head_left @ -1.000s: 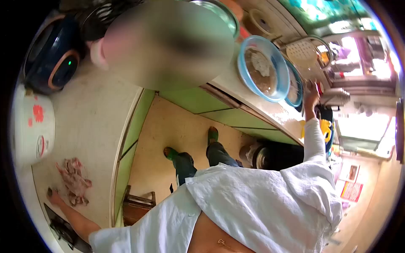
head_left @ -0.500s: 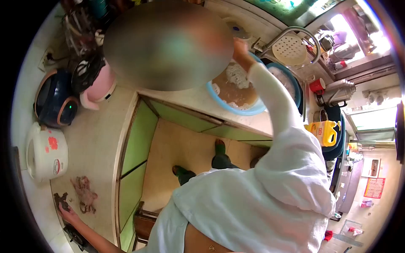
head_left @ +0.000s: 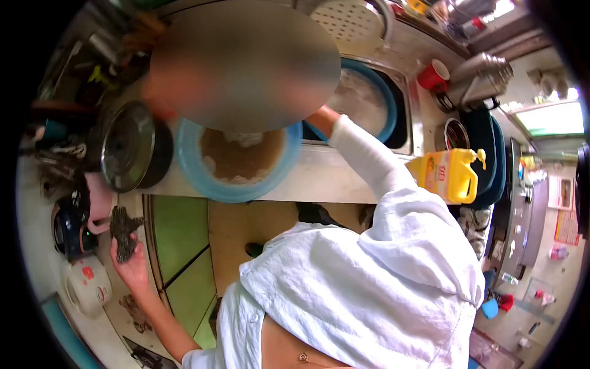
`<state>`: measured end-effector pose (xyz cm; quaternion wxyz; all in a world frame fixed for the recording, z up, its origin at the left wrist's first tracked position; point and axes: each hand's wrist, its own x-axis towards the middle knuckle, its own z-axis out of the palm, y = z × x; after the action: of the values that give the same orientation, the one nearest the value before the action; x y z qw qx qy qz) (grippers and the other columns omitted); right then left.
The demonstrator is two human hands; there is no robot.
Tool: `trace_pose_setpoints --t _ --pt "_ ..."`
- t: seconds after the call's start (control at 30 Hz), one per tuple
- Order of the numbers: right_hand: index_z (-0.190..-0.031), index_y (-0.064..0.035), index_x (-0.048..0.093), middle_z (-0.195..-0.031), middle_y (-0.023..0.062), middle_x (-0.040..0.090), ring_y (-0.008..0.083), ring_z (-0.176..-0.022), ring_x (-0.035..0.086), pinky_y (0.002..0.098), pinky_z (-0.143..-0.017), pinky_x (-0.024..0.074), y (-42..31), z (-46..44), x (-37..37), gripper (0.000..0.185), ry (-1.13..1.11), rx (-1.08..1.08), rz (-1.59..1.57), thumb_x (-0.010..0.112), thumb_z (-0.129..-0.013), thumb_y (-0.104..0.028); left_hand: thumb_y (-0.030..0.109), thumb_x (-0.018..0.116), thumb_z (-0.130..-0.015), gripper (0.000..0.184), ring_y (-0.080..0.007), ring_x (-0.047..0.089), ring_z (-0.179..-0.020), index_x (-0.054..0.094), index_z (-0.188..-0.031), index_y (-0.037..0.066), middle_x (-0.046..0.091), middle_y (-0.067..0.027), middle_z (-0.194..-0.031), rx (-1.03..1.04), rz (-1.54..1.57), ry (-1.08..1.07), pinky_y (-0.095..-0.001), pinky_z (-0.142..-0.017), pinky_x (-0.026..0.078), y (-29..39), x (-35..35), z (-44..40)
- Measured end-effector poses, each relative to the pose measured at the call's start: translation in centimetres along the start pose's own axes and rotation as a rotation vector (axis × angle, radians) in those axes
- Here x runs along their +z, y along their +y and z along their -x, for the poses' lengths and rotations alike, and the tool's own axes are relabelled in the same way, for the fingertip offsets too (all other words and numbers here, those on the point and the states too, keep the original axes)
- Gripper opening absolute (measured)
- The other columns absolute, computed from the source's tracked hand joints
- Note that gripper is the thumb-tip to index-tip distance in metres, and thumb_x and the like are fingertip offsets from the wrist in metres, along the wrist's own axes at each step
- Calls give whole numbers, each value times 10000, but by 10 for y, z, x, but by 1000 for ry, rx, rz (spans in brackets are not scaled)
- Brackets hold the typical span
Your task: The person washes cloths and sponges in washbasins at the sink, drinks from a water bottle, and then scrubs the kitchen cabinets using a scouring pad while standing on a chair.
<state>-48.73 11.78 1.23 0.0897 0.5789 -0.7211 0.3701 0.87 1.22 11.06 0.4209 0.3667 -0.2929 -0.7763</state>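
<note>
My left hand (head_left: 130, 267) is closed around a dark grey, rough-textured clump (head_left: 125, 237), which looks like a scouring pad or bunched rag. It is raised above the counter at the left. Below it, a brownish crumpled cloth (head_left: 136, 312) lies on the counter, partly behind my forearm. My right hand (head_left: 323, 118) reaches between two blue basins, its fingers hidden by a blurred patch. The light blue basin (head_left: 188, 150) holds brown, sudsy water. The darker blue basin (head_left: 388, 104) stands in the sink with cloudy water in it.
A lidded dark pot (head_left: 138, 147) stands left of the basins. A yellow jug (head_left: 452, 175) is on the counter at the right, near a red mug (head_left: 434, 75) and a metal bowl (head_left: 455, 135). A white rice cooker (head_left: 89, 286) stands at the left wall.
My left hand has lifted the dark grey clump off the counter. The view has turned towards the sink, and my right hand now reaches between the basins.
</note>
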Motion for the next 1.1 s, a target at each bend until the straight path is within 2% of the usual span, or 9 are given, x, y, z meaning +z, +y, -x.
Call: trace_pose_setpoints --t 0.03,0.1,0.23,0.3,0.4,0.67,0.77,0.87,1.1 --pt "-977 -73 600 -931 118 588 288 -870 556 378 -765 439 22 22 -18 244 -33 102 -5 549 -752 -150 195 490 -846 271 -231 507 -830 491 -1063 32 545 -105 -1029 -58 75 -159 -295 -583 417 -14 25 -13" --pt "-1005 -37 586 -942 96 604 250 -814 576 357 -767 446 66 57 -59 250 20 736 -1051 546 -772 -119 212 479 -847 287 -250 493 -850 506 -1063 25 540 -116 -1059 -147 175 -322 -345 -670 415 -41 77 -28" --pt "-1029 -25 576 -932 106 615 263 -811 581 368 -765 456 72 86 -123 259 112 885 -1116 542 -787 -110 183 492 -824 295 -279 494 -919 515 -1015 -40 562 -149 -1017 -356 280 -399 -416 -852 388 -99 151 -56" --pt "-1087 -18 542 -1068 128 568 249 -973 533 343 -843 430 108 148 -90 286 -339 691 -91 440 -877 -182 156 499 -812 290 -298 501 -948 508 -1000 -65 568 -167 -990 -540 339 -425 -443 -891 377 -131 179 -71" --pt "-1003 -71 585 -962 145 597 314 -888 565 383 -814 442 122 196 -88 253 9 393 -352 570 -753 -110 135 500 -809 290 -299 511 -965 501 -1033 -50 560 -177 -1007 -698 330 -456 -426 -872 406 -172 219 -82" --pt "-907 -56 615 -894 108 610 249 -815 584 319 -715 480 11 197 -343 157 395 492 412 545 -768 -39 197 483 -845 392 -277 525 -977 433 -1177 -5 484 -183 -1173 -901 303 -650 -412 -862 420 -216 253 -71" --pt "-943 -23 594 -862 117 607 198 -769 581 315 -721 468 35 231 -410 224 276 503 930 525 -850 -215 198 486 -842 412 -289 501 -1027 415 -1192 -7 469 -184 -1190 -904 251 -668 -430 -884 406 -217 254 -59" --pt "-835 -31 578 -687 27 533 97 -623 483 242 -640 435 63 256 -439 423 -29 1236 50 441 -873 -430 190 497 -834 426 -308 469 -1077 403 -1197 -12 460 -185 -1197 -916 205 -698 -443 -906 392 -227 260 -56" --pt "-758 -94 569 -627 -68 481 8 -499 391 132 -439 322 48 231 -441 398 -155 1309 -226 527 -800 -488 179 542 -808 419 -317 476 -1055 421 -1153 -28 487 -191 -1139 -949 160 -632 -422 -864 436 -235 275 -54"
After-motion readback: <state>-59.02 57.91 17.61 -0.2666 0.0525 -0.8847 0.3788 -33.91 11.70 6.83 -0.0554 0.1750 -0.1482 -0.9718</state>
